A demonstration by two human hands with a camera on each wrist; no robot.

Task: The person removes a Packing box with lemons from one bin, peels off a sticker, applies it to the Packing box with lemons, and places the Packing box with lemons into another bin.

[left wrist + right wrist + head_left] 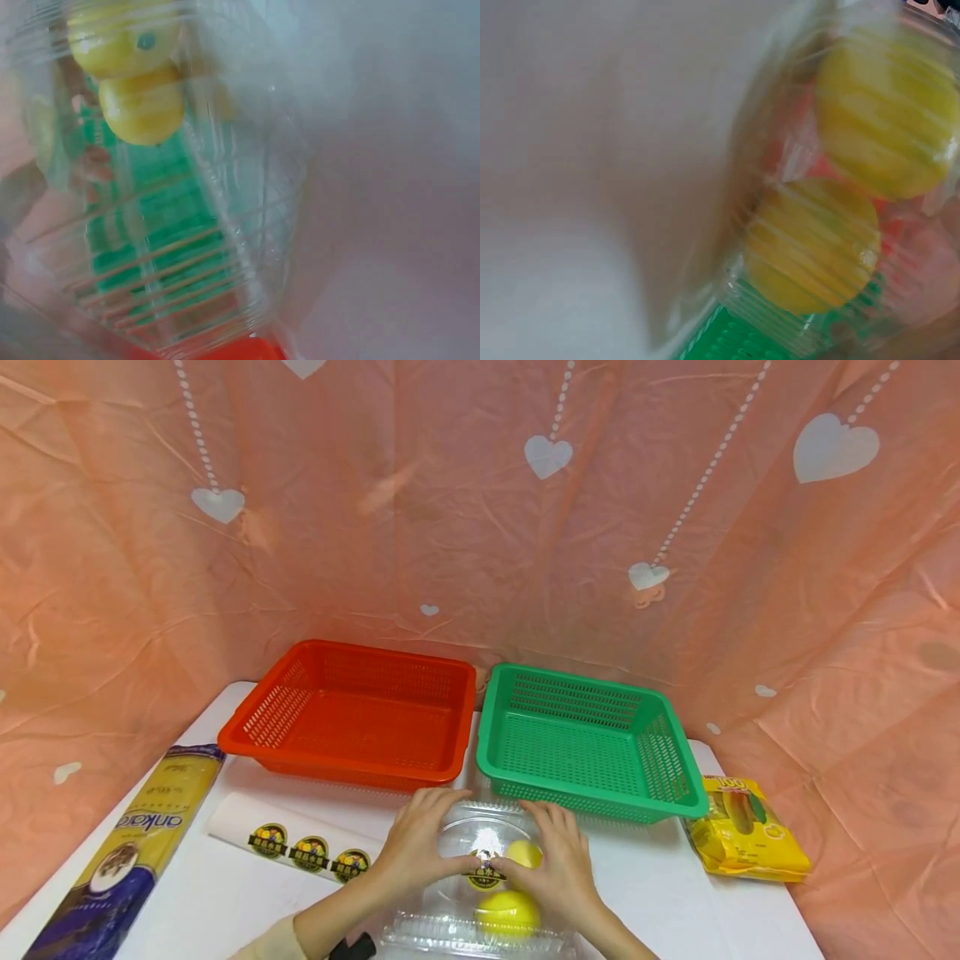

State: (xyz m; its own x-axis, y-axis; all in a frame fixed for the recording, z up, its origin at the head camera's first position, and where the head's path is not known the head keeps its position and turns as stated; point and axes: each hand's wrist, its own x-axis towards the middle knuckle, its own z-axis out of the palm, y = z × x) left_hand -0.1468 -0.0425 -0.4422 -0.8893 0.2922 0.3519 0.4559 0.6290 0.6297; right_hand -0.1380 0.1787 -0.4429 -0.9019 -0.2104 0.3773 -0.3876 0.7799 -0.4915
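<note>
A clear plastic clamshell box [450, 902] is at the front centre of the white table, with two yellow fruits [508, 913] inside its right half. On the lid is a round black-and-gold sticker [486, 870]. My left hand [420, 847] grips the box's left side, fingers over the far edge and thumb on the lid by the sticker. From the right, my right hand [558, 860] holds the box the same way, its thumb meeting the sticker's other side. Both fruits show through the ribbed plastic wall [780, 300] in the right wrist view, which is blurred.
Behind the box stand a red basket [360, 768] and a green basket [585, 797]. To the left lie a white sheet with several round stickers [240, 818] and a long gold-and-blue packet [153, 827]. A yellow bag [750, 852] sits at the right edge.
</note>
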